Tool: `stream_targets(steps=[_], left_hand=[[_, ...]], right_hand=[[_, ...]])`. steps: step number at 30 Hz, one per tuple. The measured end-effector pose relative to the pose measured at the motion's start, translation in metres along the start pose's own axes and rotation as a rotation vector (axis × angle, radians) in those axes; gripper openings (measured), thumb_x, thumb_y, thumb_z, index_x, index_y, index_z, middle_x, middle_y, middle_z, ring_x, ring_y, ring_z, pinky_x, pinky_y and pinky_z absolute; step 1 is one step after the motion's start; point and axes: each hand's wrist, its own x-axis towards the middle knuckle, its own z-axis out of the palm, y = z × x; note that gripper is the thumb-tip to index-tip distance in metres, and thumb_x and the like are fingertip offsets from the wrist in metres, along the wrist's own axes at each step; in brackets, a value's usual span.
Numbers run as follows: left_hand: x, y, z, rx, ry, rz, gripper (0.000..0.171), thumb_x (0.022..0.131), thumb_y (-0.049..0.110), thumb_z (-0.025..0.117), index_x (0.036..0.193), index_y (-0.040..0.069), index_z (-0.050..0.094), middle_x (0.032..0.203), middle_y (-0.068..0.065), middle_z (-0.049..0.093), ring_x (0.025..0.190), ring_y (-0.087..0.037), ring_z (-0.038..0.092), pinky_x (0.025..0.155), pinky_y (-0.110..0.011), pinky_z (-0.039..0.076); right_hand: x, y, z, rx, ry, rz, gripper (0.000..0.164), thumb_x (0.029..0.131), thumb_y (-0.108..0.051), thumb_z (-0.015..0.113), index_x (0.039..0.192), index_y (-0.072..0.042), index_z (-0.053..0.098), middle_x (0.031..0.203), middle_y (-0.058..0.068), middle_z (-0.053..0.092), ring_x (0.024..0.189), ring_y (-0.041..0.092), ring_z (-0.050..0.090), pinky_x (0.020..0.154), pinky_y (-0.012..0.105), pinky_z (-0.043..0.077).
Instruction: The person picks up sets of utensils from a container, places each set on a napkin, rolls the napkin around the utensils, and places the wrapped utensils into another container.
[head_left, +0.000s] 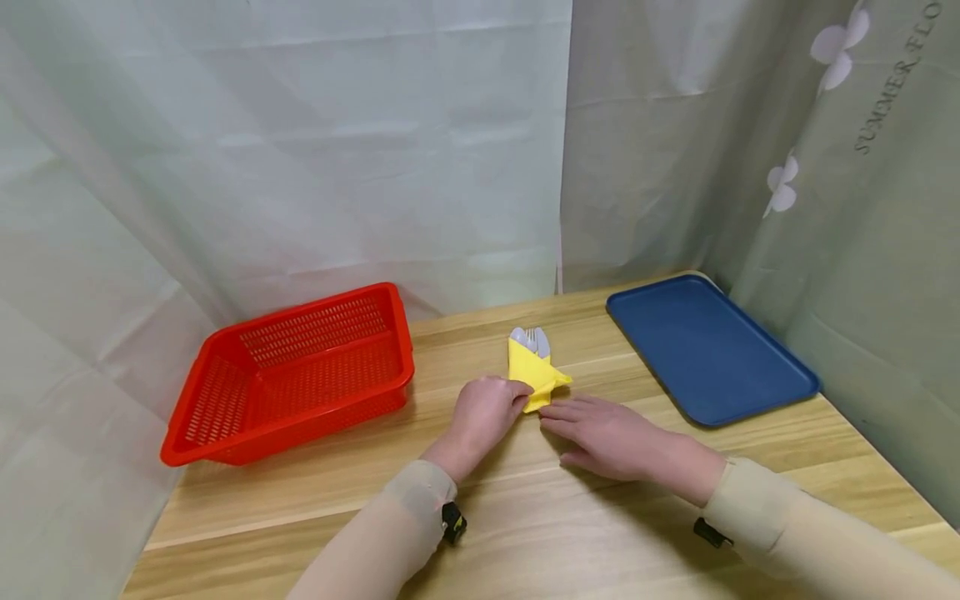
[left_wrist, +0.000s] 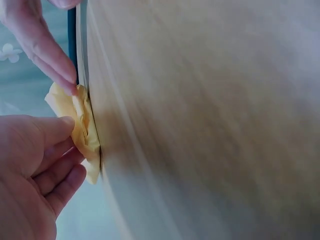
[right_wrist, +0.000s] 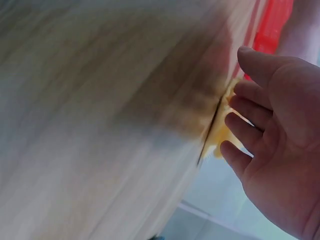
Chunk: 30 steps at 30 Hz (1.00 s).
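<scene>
A yellow napkin (head_left: 528, 365) is folded around a spoon (head_left: 518, 336), a fork (head_left: 532, 337) and a knife (head_left: 543, 342), whose pale heads stick out at the far end. One napkin corner points out to the right. My left hand (head_left: 486, 410) pinches the napkin's near left part; the left wrist view shows the thumb on the bunched yellow cloth (left_wrist: 86, 125) with fingers curled beneath. Beside the napkin's near right edge lies my right hand (head_left: 600, 435), fingers extended and relaxed. Whether its fingertips touch the cloth is hard to tell. The cutlery handles are hidden.
At the left of the wooden table (head_left: 517, 533) stands a red perforated basket (head_left: 300, 417). A flat blue tray (head_left: 708, 350) lies at the back right. Pale curtains (head_left: 360, 150) hang close behind the table and along both sides.
</scene>
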Motion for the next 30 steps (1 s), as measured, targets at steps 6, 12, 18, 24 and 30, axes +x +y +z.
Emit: stream_targets(steps=[6, 12, 18, 24, 30], left_hand=[[-0.007, 0.001, -0.002, 0.044, -0.019, 0.07, 0.01, 0.101, 0.021, 0.084, 0.11, 0.02, 0.089, 0.095, 0.001, 0.083, 0.079, -0.018, 0.075, 0.072, -0.039, 0.063], [-0.011, 0.003, -0.003, 0.077, -0.033, 0.134, 0.01, 0.101, 0.021, 0.085, 0.11, 0.021, 0.088, 0.101, 0.005, 0.084, 0.086, -0.017, 0.077, 0.078, -0.038, 0.064], [-0.015, 0.004, -0.005, 0.091, -0.061, 0.157, 0.018, 0.101, 0.024, 0.084, 0.119, 0.021, 0.087, 0.114, 0.006, 0.083, 0.103, -0.017, 0.08, 0.089, -0.041, 0.065], [-0.015, 0.003, -0.009, 0.038, -0.161, 0.135, 0.032, 0.104, 0.023, 0.08, 0.135, 0.018, 0.079, 0.127, 0.0, 0.08, 0.114, -0.021, 0.078, 0.096, -0.044, 0.064], [-0.02, -0.001, -0.015, 0.024, -0.276, 0.139, 0.045, 0.107, 0.024, 0.075, 0.149, 0.008, 0.069, 0.149, -0.009, 0.069, 0.138, -0.027, 0.066, 0.118, -0.045, 0.051]], right_hand=[[-0.004, 0.013, -0.008, -0.067, 0.185, 0.033, 0.009, 0.1, -0.017, 0.083, 0.106, -0.011, 0.08, 0.103, 0.0, 0.075, 0.097, 0.023, 0.072, 0.097, 0.046, 0.06], [0.006, 0.018, -0.013, -0.148, 0.324, 0.133, 0.011, 0.096, -0.009, 0.086, 0.103, -0.01, 0.077, 0.1, 0.002, 0.072, 0.092, 0.025, 0.069, 0.088, 0.044, 0.06], [0.013, 0.012, -0.008, -0.179, 0.093, 0.127, 0.048, 0.106, 0.0, 0.067, 0.154, 0.0, 0.061, 0.157, 0.015, 0.061, 0.146, 0.036, 0.057, 0.12, 0.055, 0.047], [0.014, 0.005, -0.003, -0.141, -0.042, 0.112, 0.053, 0.109, 0.0, 0.059, 0.161, 0.0, 0.053, 0.167, 0.016, 0.051, 0.155, 0.035, 0.048, 0.124, 0.058, 0.042], [0.015, 0.004, 0.002, -0.122, -0.081, 0.125, 0.053, 0.11, -0.001, 0.057, 0.162, 0.001, 0.052, 0.168, 0.017, 0.05, 0.156, 0.035, 0.047, 0.126, 0.058, 0.038]])
